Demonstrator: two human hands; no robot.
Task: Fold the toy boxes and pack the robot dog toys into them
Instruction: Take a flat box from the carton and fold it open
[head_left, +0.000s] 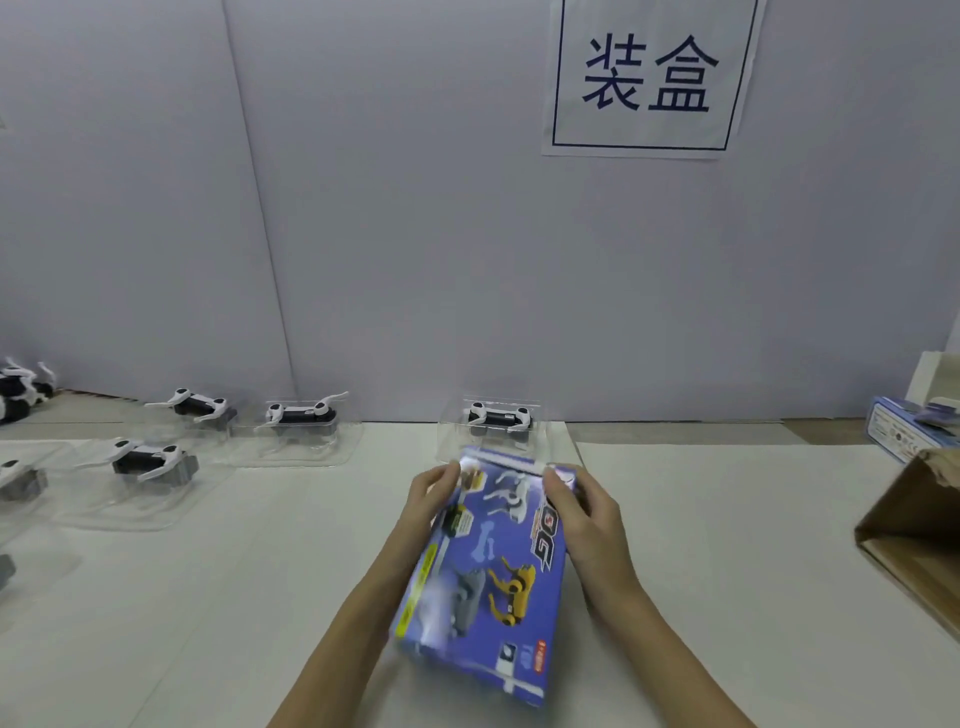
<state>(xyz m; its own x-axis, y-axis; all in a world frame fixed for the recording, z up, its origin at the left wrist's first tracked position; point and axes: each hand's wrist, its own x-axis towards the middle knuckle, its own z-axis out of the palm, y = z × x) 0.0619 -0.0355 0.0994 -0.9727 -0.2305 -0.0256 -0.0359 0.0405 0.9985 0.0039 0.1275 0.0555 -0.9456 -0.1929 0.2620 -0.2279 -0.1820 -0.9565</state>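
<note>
The near end of the blue toy box (485, 577) is motion-blurred, and its small print cannot be read. At the left frame edge, one robot dog cluster (21, 389) is cut off, and a grey-based item (21, 480) below it is only partly in view. At the right edge, a brown cardboard carton (914, 530) and a second blue box (904, 431) are both cropped.

Count: four robot dog toys are fully visible, each seated in a clear plastic tray, at (200, 406), (304, 413), (148, 460) and (500, 418). Two blue boxes are in view. One white sign (649, 78) with dark characters hangs on the back wall.

The toy box is held over the white counter (727, 519), at the frame centre, printed face up, long axis pointing away from the person. The fourth tray sits just beyond its far end, possibly touching the open flap.

The left hand (434, 493) grips the box's far left edge, fingers curled narrowly around it. The right hand (582, 509) clasps the far right edge, fingers (558, 491) closed onto the top face.
</note>
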